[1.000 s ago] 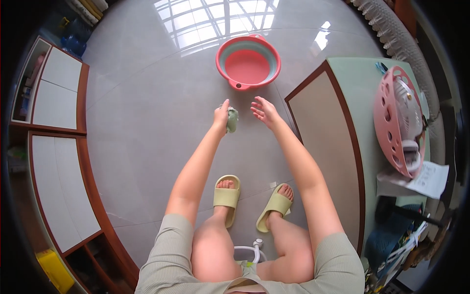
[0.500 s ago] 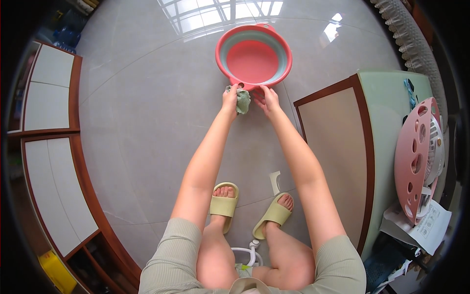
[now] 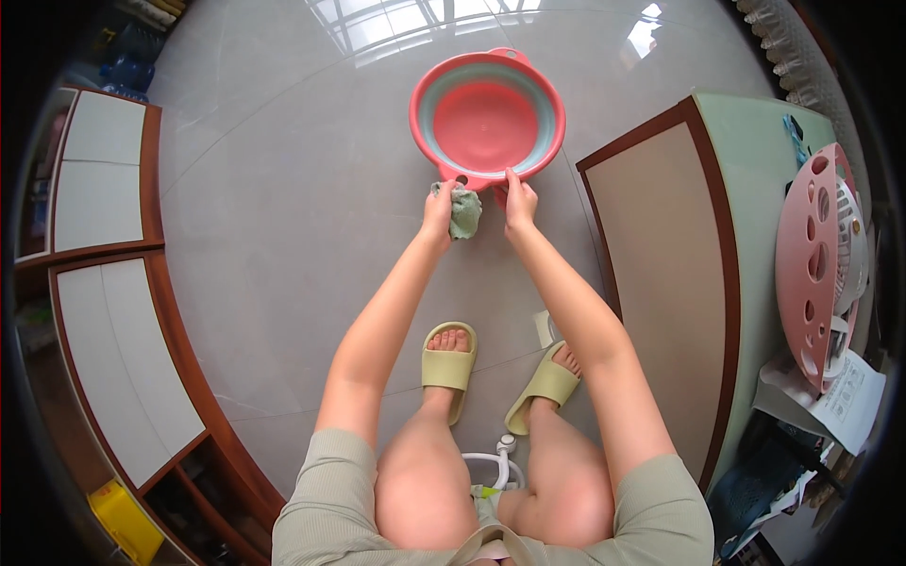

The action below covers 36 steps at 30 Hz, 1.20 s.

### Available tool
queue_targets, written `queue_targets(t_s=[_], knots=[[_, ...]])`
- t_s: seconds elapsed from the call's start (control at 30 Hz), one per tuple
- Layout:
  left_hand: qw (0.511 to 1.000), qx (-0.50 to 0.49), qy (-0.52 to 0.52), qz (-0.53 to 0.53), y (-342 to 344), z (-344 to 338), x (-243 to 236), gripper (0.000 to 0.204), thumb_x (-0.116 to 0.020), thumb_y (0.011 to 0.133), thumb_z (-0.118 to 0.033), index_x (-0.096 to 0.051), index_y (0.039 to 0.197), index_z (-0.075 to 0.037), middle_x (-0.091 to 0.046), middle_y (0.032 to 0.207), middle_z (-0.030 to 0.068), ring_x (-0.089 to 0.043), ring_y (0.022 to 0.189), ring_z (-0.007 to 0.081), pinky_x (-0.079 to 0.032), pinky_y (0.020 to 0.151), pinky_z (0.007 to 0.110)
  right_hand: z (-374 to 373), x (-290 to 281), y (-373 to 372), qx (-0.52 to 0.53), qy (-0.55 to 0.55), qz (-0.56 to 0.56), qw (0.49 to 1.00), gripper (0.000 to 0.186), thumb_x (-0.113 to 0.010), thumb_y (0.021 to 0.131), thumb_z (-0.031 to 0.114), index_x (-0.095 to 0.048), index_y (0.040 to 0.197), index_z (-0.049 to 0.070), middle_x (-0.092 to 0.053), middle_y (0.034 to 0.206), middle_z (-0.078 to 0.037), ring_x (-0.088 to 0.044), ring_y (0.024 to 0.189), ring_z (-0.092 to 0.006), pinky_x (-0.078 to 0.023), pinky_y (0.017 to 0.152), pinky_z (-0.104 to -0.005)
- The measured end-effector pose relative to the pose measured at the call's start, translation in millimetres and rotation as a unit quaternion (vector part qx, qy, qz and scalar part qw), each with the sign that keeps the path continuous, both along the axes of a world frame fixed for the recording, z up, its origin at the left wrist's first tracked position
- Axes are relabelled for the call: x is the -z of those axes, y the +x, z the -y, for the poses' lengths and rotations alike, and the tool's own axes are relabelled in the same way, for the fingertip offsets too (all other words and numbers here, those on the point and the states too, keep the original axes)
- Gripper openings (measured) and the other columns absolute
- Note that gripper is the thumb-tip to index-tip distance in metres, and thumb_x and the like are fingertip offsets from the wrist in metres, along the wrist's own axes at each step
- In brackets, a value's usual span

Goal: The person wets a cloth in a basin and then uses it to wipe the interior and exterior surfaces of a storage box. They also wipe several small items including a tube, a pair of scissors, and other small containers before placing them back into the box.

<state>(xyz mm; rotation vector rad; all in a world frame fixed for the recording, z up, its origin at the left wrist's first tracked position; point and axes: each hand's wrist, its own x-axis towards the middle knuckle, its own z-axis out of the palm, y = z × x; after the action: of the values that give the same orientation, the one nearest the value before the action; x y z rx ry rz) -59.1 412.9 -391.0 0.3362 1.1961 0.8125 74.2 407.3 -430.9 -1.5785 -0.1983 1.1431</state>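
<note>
A round red basin (image 3: 486, 127) with a grey-green band around its inner wall is held out at arm's length, and nothing shows inside it. My left hand (image 3: 437, 212) is closed on a crumpled green cloth (image 3: 465, 212), close by the basin's near handle tab. Whether those fingers also grip the tab, I cannot tell. On the near right side of the rim, my right hand (image 3: 518, 200) grips the basin, thumb over the edge and fingers underneath, partly hidden.
Grey tiled floor (image 3: 283, 208) lies around my slippered feet. White-fronted cabinets (image 3: 104, 208) line the left. To the right stands a green-topped cabinet (image 3: 755, 179) carrying a pink holed object (image 3: 807, 274), a fan and papers. A white curved tube (image 3: 503, 462) shows between my legs.
My right hand has gone from spread fingers at the rim to a grip with the thumb over it. The basin sits slightly lower in view; my left hand keeps the cloth.
</note>
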Motion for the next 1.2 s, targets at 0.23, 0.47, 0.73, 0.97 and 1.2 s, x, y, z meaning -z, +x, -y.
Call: queue_targets(t_s=[0.23,0.47,0.73,0.97,1.2], knots=[[0.999,0.035,-0.037,0.002,-24,86,-7,0.029,-0.046,0.086,-0.032,-0.055,0.090,-0.005,-0.062,0.075,0.0089,-0.062,0.066,0.0207,-0.050,0.059,0.033,81,-7,-27,-0.012,-0.014,-0.027,0.999,0.025,-0.057,0.086,0.031,-0.056,0.088,0.006,-0.058,0.085,-0.001,-0.056,0.073,-0.0091,-0.047,0.065,-0.0243],[0.995,0.039,-0.087,-0.001,-26,162,-17,0.027,-0.046,0.085,-0.028,-0.058,0.088,-0.004,-0.062,0.081,0.0091,-0.062,0.072,0.0205,-0.051,0.064,0.033,157,4,-25,-0.009,-0.018,-0.021,1.000,0.021,-0.056,0.087,0.026,-0.056,0.086,0.005,-0.059,0.082,-0.002,-0.057,0.071,-0.0098,-0.048,0.066,-0.0249],[0.989,-0.066,-0.111,-0.067,-37,226,-15,0.024,-0.043,0.089,-0.025,-0.048,0.103,-0.007,-0.059,0.094,0.0102,-0.060,0.083,0.0202,-0.050,0.073,0.034,228,0,-20,-0.043,-0.024,-0.035,0.998,0.023,-0.057,0.087,0.027,-0.055,0.079,0.005,-0.059,0.078,-0.003,-0.057,0.070,-0.0108,-0.049,0.067,-0.0259],[0.990,-0.048,-0.080,0.106,-45,233,-53,0.030,-0.045,0.088,-0.030,-0.046,0.109,-0.008,-0.054,0.105,0.0070,-0.053,0.100,0.0193,-0.044,0.086,0.033,275,7,-4,-0.042,-0.024,0.015,0.999,0.026,-0.058,0.086,0.027,-0.053,0.075,0.005,-0.058,0.076,-0.003,-0.056,0.067,-0.0099,-0.048,0.063,-0.0248],[0.985,-0.002,-0.068,0.159,-18,237,-95,0.038,-0.044,0.088,-0.029,-0.044,0.118,-0.006,-0.052,0.116,0.0082,-0.053,0.105,0.0208,-0.046,0.088,0.037,303,16,16,-0.056,-0.033,0.081,0.995,0.033,-0.059,0.085,0.028,-0.052,0.063,0.004,-0.047,0.059,0.004,-0.043,0.054,-0.0055,-0.035,0.049,-0.0230]])
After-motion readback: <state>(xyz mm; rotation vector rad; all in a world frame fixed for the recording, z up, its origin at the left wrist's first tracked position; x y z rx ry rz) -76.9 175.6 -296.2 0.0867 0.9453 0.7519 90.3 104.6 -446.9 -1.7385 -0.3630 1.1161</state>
